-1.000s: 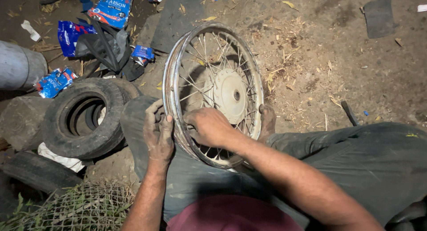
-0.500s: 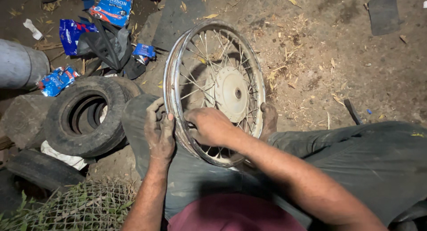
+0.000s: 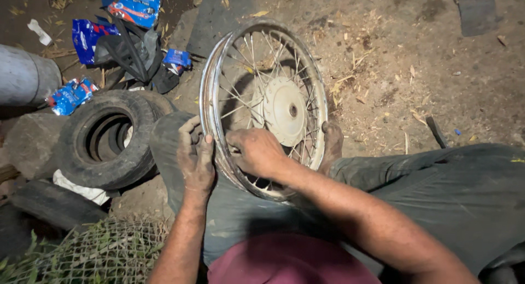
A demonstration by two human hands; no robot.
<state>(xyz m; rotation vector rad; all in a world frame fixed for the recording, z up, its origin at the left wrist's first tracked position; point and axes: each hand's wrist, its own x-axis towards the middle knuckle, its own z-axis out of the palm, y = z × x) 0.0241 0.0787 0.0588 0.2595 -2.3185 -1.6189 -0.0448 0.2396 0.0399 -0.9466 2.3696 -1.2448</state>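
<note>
A person is sitting on dirt ground [image 3: 437,71] at night, looking down at a bare spoked wheel [image 3: 262,60] with no tyre on it. The wheel is standing nearly upright between the person's legs, its lower edge resting against the lap and dark trousers [image 3: 465,196]. A dusty foot [image 3: 332,144] is pressing against the right side of it.

The left hand [image 3: 197,158] is wrapping its grip over the metal rim [image 3: 209,87] at the lower left, thumb on one side and fingers on the other, steadying the wheel. The right hand [image 3: 257,151] is reaching inside the wheel, its grip clenching around the thin spokes [image 3: 240,101] close to the lower left of the rim. Whether a small tool is inside that fist cannot be told. The pale round hub [image 3: 284,110] is sitting untouched at the wheel's centre.

The work appears to be at the stage of handling the spokes one section at a time. Reaching the next spokes would probably call for the left grip to loosen so the rim can turn, with the foot keeping it from tipping.

To the left, worn tyres [image 3: 104,139] are lying stacked, with blue packets [image 3: 136,5] and dark cloth [image 3: 131,49] beyond them, a grey cylinder [image 3: 24,76] at the edge, and wire mesh [image 3: 98,251] in the near corner.
</note>
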